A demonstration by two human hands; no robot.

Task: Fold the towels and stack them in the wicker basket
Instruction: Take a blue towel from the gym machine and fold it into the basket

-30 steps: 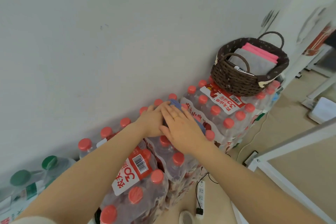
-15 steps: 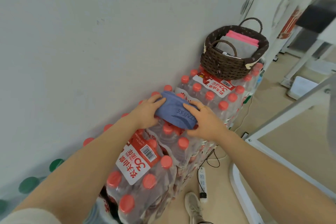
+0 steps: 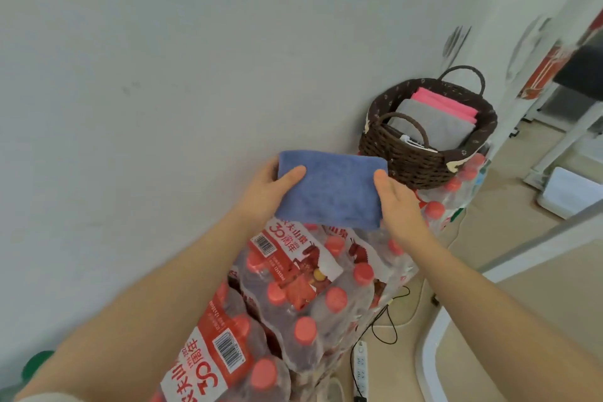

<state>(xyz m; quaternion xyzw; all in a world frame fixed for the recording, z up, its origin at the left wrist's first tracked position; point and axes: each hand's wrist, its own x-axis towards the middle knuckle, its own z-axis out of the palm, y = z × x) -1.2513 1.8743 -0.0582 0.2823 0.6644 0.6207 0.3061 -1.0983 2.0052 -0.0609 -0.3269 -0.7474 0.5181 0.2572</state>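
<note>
A folded blue towel (image 3: pixel 331 188) is held flat in the air above packs of water bottles. My left hand (image 3: pixel 266 194) grips its left edge, thumb on top. My right hand (image 3: pixel 396 202) grips its right edge. Just beyond the towel, to the right, stands the dark brown wicker basket (image 3: pixel 404 160) with two handles, perched on a bottle pack against the wall. Inside it lie a folded grey towel (image 3: pixel 434 124) and, behind that, a folded pink towel (image 3: pixel 443 103).
Shrink-wrapped packs of red-capped water bottles (image 3: pixel 303 297) line the white wall (image 3: pixel 163 75). A power strip (image 3: pixel 359 365) and black cables lie on the beige floor. A white frame (image 3: pixel 430 336) stands at the right, a white box (image 3: pixel 571 192) farther back.
Both hands pressed the blue towel on the bottle packs, then picked it up; it is now lifted and carried toward the basket. The view has shifted closer to the basket.
</note>
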